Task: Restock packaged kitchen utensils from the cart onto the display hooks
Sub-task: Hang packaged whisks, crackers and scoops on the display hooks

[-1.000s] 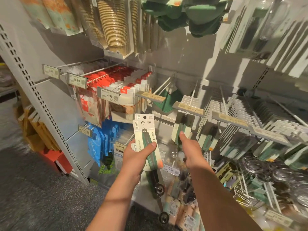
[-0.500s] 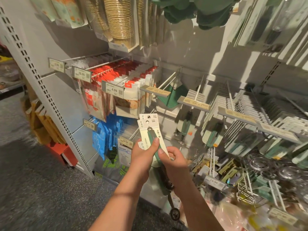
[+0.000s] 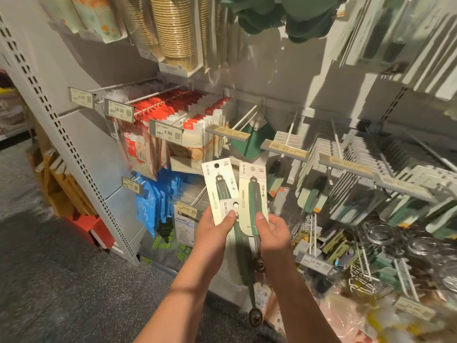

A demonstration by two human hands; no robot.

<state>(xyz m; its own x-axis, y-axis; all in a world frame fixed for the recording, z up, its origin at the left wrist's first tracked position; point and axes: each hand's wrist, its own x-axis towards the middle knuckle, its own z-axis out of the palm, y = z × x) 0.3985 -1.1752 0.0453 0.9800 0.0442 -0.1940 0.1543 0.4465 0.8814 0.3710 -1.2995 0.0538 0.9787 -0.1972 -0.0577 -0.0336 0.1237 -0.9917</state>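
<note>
Hands hold carded utensils below the hooks (image 3: 243, 118): left hand (image 3: 214, 225) pinches two cards (image 3: 217, 189), right hand (image 3: 273, 227) grips one card (image 3: 253, 194). Risk: fanned cards slip while threading the hole.

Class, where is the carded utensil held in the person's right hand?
Head view, centre: the right-hand card is pinched by the right hand, beside the left-hand cards.

We see a grey pegboard display wall (image 3: 81, 149) whose white hooks (image 3: 293, 125) carry red-topped packets (image 3: 173, 105) at centre left and carded utensils (image 3: 366, 154) at right.
</note>
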